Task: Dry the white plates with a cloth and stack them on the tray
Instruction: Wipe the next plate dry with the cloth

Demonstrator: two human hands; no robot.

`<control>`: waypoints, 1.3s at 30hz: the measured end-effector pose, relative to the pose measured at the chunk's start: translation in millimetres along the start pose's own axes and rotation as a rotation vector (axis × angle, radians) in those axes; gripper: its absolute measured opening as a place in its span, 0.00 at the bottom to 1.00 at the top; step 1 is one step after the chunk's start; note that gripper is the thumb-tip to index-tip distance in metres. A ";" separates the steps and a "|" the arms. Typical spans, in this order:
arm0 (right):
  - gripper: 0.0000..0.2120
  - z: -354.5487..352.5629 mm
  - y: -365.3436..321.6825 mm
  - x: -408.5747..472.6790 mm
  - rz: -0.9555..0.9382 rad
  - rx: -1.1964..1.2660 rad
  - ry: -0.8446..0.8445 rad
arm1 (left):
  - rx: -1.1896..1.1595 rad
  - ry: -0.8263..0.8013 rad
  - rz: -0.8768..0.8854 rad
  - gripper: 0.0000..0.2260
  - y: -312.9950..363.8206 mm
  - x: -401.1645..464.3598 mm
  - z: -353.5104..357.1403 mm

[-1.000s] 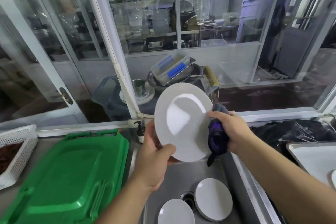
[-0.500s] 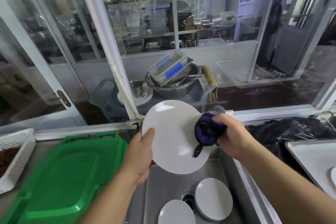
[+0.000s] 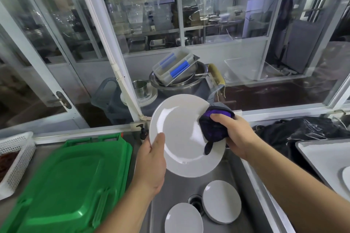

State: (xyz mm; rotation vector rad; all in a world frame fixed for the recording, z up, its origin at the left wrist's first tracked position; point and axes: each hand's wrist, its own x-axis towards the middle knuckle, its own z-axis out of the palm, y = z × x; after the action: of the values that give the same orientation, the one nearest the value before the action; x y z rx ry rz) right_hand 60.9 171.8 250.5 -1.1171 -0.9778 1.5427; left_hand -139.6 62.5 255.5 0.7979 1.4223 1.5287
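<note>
I hold a large white plate (image 3: pixel 180 138) tilted over the steel sink (image 3: pixel 178 187). My left hand (image 3: pixel 151 162) grips its left rim, thumb on the plate's face. My right hand (image 3: pixel 236 134) grips a bunched purple-black cloth (image 3: pixel 214 126) and presses it on the plate's right side. Two smaller white plates (image 3: pixel 221 201) (image 3: pixel 182 218) lie in the sink near the drain. At the right edge sits a pale tray (image 3: pixel 322 159) with the rim of a white plate (image 3: pixel 346 176) on it.
A green plastic lid (image 3: pixel 66 185) covers the counter left of the sink, with a white mesh basket (image 3: pixel 17 159) beyond it. A black plastic bag (image 3: pixel 303 130) lies behind the tray. A soap pump bottle (image 3: pixel 143 132) stands by the window frame. Pots sit behind the glass.
The plate has tipped lower and now faces me. My right hand brought the cloth from the plate's edge onto its face. My left hand shifted its grip along the left rim.
</note>
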 end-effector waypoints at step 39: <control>0.18 4.0 14.0 -16.6 -0.090 0.140 0.091 | 0.012 0.047 -0.016 0.09 4.3 -2.5 8.2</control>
State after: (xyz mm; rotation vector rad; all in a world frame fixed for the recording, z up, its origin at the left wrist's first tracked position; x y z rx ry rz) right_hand 55.7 152.3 241.5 -1.0219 -0.8350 1.4524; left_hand -131.9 63.8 261.1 0.7606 1.4700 1.5367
